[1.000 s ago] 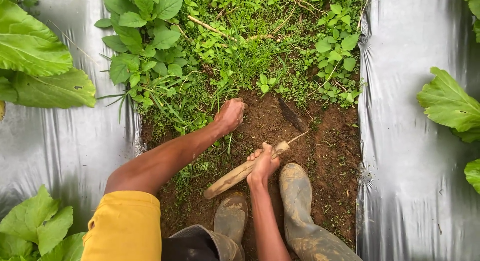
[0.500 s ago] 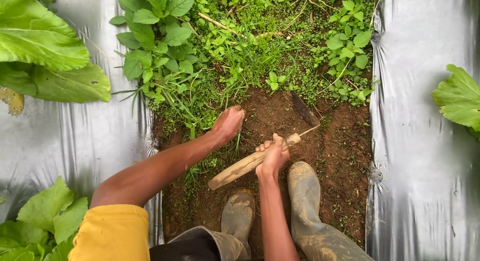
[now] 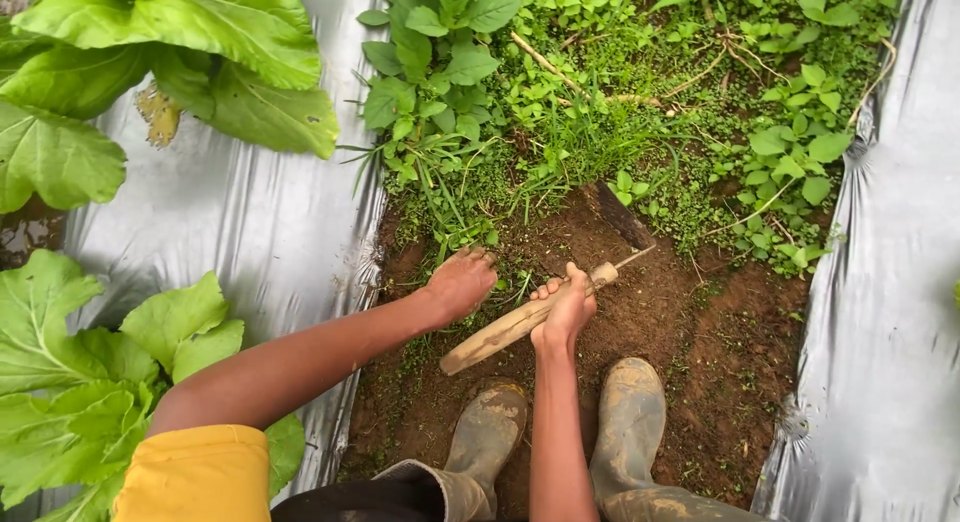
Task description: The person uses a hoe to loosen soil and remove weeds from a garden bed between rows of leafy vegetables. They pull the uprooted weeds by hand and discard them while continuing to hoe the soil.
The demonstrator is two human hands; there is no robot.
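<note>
Your right hand (image 3: 566,307) grips the muddy wooden-handled hoe (image 3: 520,322), its dark blade (image 3: 622,217) in bare brown soil, while your left hand (image 3: 462,282) closes on low green weeds (image 3: 470,232); weeding seems underway, needing a firm pull.

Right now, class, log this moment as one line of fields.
left hand: on soil, at weeds | right hand: grip shut on hoe handle | blade: in soil | boots: planted behind

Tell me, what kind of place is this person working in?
Most likely a vegetable plot on a farm or garden. Silver plastic mulch covers raised beds with leafy greens, and between them is a weedy soil furrow, where the right hand holds a hoe.
</note>
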